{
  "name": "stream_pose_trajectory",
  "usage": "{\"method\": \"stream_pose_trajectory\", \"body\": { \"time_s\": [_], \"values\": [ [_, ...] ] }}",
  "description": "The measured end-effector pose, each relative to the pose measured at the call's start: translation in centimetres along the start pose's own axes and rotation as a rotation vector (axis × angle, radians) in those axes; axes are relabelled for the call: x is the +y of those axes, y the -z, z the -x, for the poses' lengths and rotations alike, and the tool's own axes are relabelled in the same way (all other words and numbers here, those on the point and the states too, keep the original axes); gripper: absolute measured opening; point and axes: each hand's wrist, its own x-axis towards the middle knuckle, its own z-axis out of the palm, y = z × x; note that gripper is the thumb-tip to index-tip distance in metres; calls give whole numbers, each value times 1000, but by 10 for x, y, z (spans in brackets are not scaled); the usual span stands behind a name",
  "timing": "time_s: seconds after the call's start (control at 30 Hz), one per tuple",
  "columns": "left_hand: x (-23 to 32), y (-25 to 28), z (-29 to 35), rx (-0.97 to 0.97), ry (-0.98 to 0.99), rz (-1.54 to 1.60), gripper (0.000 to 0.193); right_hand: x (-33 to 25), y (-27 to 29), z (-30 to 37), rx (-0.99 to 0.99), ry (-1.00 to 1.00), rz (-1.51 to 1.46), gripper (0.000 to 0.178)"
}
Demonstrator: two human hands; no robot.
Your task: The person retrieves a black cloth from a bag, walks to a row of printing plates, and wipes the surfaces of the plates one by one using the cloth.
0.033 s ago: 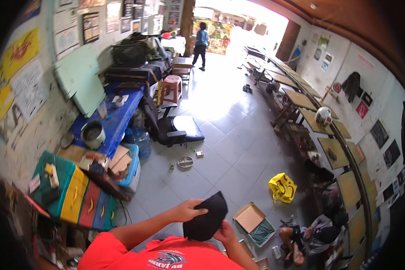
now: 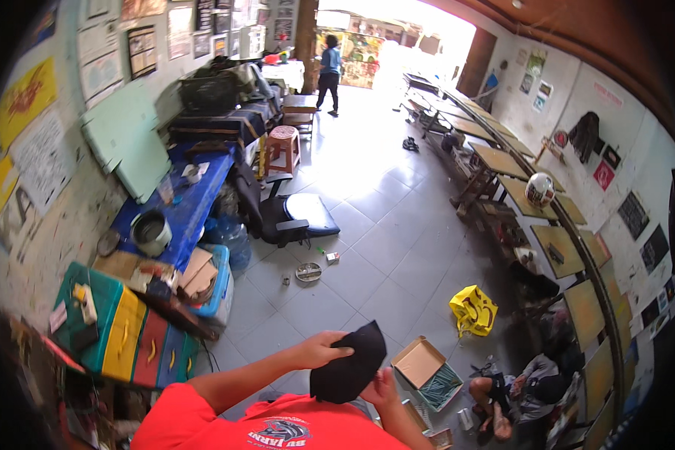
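Observation:
Close to my red shirt, I hold a dark black piece up between both hands. It looks like folded cloth or a cap, with a pointed upper corner; its exact kind does not show. My left hand grips its upper left side, thumb lying across the front and the other fingers hidden behind. At its lower right edge, my right hand has its fingers closed on the rim, partly covered by the piece. An open cardboard box of thin greenish sticks lies on the floor beyond my right hand.
A person sits on the floor at lower right, near a yellow bag. An office chair and a metal dish are ahead. Left stand a colourful drawer chest and a blue-covered table; sloped boards line the right.
The view has shifted slightly. Both hands still hold the black piece, which appears a little farther right in the picture. The far person's legs have changed position.

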Motion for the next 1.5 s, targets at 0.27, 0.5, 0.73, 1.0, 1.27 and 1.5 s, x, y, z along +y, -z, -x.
{"method": "stream_pose_trajectory", "body": {
  "time_s": [0.27, 0.5, 0.73, 1.0, 1.27, 1.5],
  "values": [
    [-16, 70, -250, 18, 224, 411, 39, -194, 49, -96, 268, 178, 139, 64],
    [0, 196, -368, 691, 61, 648, 38, -419, 55, -298, 483, -81, 352, 26],
    [-11, 324, -467, 974, -89, 789, 35, -571, 119, -457, 511, 7, 464, 32],
    [-45, 493, -694, 1033, 60, 290, 21, -669, 452, -315, 1669, -34, 1313, 50],
    [15, 577, -975, 509, -78, -278, 21, -580, 475, -145, 2367, -316, 518, 56],
    [-176, 671, -993, 935, 392, -782, 36, -829, 527, -417, 1859, -356, 1048, 61]
  ]
}}
